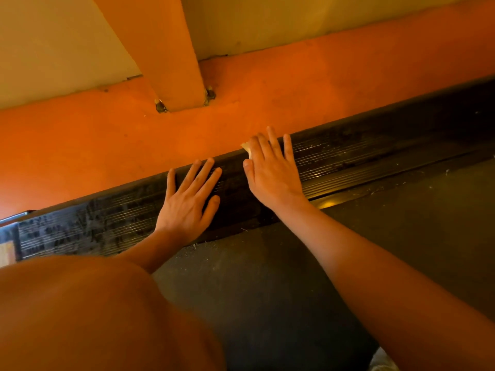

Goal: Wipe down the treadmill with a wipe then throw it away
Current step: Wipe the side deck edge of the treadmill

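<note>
The treadmill's black ribbed side rail (pixel 348 153) runs diagonally across the head view, beside its dark belt (pixel 267 290). My right hand (pixel 270 167) lies flat on the rail with straight fingers, pressing a pale wipe (pixel 246 148); only a small corner of the wipe shows past my index finger. My left hand (pixel 190 202) rests flat on the rail just to the left, fingers spread, holding nothing. The rail left of my hands looks smeared and streaked.
An orange frame beam (pixel 107 145) runs along the rail's far side, with an orange upright post (pixel 166 54) bolted to it. A pale wall or floor surface lies beyond. My knee (pixel 80 311) fills the lower left. Small bits of debris dot the belt's edge.
</note>
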A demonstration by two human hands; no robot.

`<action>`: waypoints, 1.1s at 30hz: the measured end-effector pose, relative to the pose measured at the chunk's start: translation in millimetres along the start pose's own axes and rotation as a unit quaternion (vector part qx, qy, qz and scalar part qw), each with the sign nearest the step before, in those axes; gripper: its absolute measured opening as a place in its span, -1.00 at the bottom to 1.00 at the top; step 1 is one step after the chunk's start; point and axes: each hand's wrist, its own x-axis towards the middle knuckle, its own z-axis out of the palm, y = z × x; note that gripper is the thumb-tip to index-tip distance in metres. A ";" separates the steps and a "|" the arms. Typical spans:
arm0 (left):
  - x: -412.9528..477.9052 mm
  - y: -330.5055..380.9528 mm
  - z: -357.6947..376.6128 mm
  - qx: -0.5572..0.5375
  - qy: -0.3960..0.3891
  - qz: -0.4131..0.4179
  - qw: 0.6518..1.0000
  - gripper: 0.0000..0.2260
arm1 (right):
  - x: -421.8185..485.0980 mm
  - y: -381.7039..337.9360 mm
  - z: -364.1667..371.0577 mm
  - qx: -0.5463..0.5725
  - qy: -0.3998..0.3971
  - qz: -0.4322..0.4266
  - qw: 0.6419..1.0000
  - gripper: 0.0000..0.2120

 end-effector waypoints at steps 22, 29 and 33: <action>0.0 0.7 0.4 -0.027 0.022 -0.008 0.999 -0.46 | -27.3 -5.9 7.3 0.026 -0.003 0.040 0.999 -0.40; 0.2 4.9 1.6 -0.014 0.031 -0.007 0.999 -0.46 | -54.1 -3.2 5.4 0.022 -0.013 0.072 0.997 -0.40; -1.4 4.5 3.6 -0.007 0.034 -0.010 0.999 -0.46 | -68.2 -12.9 13.8 0.023 -0.026 0.004 0.999 -0.41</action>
